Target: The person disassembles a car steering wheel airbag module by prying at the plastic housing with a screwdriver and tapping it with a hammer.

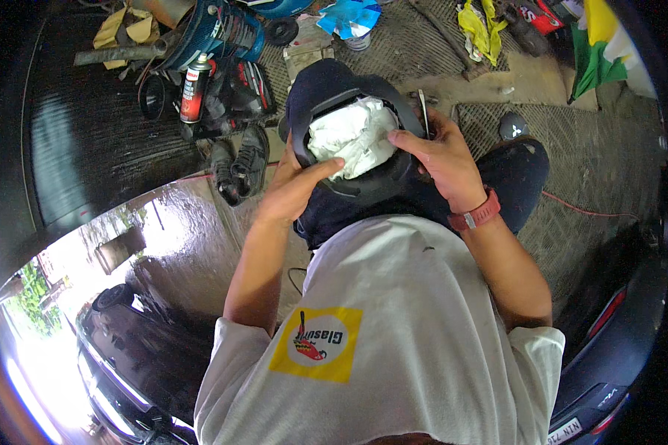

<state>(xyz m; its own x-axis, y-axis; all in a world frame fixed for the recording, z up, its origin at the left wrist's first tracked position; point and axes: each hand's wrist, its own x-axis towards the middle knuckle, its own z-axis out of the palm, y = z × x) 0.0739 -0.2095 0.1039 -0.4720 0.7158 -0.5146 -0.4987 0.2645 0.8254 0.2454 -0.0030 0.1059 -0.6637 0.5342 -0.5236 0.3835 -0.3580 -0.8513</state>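
- A black, rounded housing point(364, 189) is held over the person's lap, its open side facing up; whether it touches the dark trousers point(518, 174) cannot be told.
- It looks matt, with a thick rim; inside sits a crumpled white wad point(352, 137), creased and filling most of the opening.
- The left hand point(295, 187) grips the near left rim, thumb pressed on the wad, other fingers mostly hidden.
- The right hand point(447, 156) holds the right side, thumb at the wad's edge, fingers curled; a slender metal tool point(424, 111) shows beside them, whether gripped or not is unclear.
- Around lies a ridged, soiled floor covering point(571, 163), with dark shoes point(251, 159) to the left and a round dark cap point(513, 126) to the right.
- Farther off are a red spray can point(193, 90), a tilted blue bucket point(223, 33) and a white tub point(358, 42) under blue sheeting point(349, 16); their contents are hidden.
- Shiny concrete point(189, 248) stretches left toward bright daylight, with a dark car point(130, 334) there and a blue car point(597, 382) at lower right.
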